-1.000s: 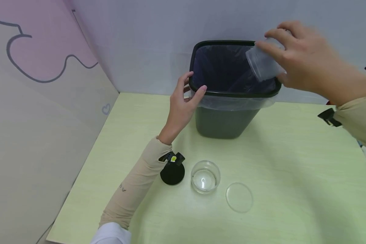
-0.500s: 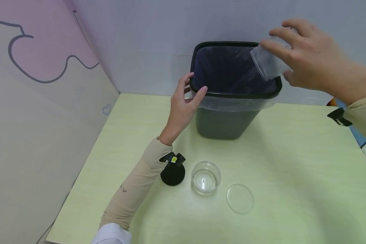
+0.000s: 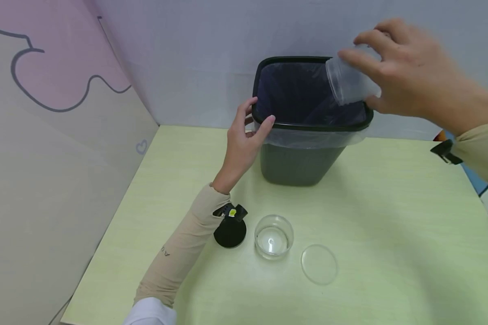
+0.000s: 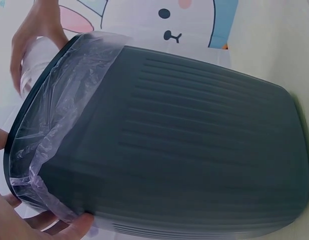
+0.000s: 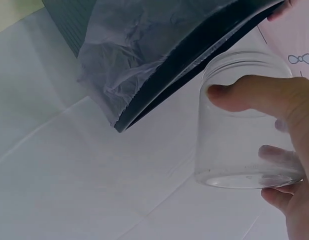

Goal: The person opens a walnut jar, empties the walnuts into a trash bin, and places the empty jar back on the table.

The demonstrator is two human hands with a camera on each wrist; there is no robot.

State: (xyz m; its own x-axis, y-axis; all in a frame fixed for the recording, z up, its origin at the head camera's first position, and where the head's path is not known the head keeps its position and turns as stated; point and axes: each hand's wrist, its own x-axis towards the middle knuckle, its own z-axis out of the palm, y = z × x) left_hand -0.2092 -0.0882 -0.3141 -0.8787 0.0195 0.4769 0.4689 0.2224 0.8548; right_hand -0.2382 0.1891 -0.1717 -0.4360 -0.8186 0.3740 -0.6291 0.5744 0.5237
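The right hand [image 3: 410,76] has its fingers [image 5: 254,95] wrapped around a clear jar [image 3: 349,81], tilted mouth-down above the far right corner of the dark bin [image 3: 301,158]. The left hand [image 3: 244,140] grips the bin's near left rim. On the worktop [image 3: 390,234] nearby sit a glass bowl [image 3: 274,236], a clear lid [image 3: 319,263] and a black cap [image 3: 229,232].

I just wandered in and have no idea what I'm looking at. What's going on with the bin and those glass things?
A person is tipping a clear jar mouth-down over a dark bin lined with a thin plastic bag. The right hand grips the jar, while the left hand holds the bin's rim. On the pale green table nearer the person sit a small glass bowl, a clear round lid and a black lid.
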